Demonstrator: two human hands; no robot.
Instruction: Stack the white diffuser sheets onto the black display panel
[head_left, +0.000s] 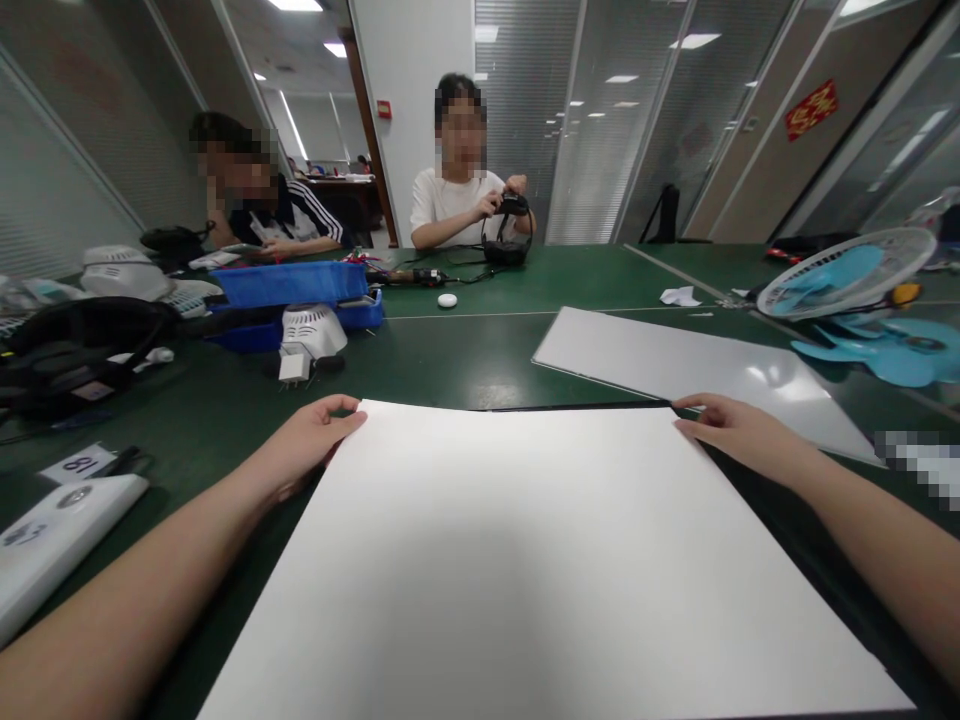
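A large white sheet of paper (487,560) spreads across the near part of the green table, with a thin dark edge showing along its far side and right side. My left hand (319,440) pinches its far left corner, thumb on top and fingers curled beneath. At the far right corner, my right hand (724,428) grips the sheet between thumb and index finger. Just beyond the right hand lies a glossy white board (697,365), flat and set at an angle. What supports the sheet underneath is hidden.
Blue bins (292,285) and a white plastic housing (311,335) stand back left. A white device (60,540) lies beside my left forearm. Light blue fan blades (892,350) and a fan grille (847,272) are at right. Two people sit across the green table (450,360).
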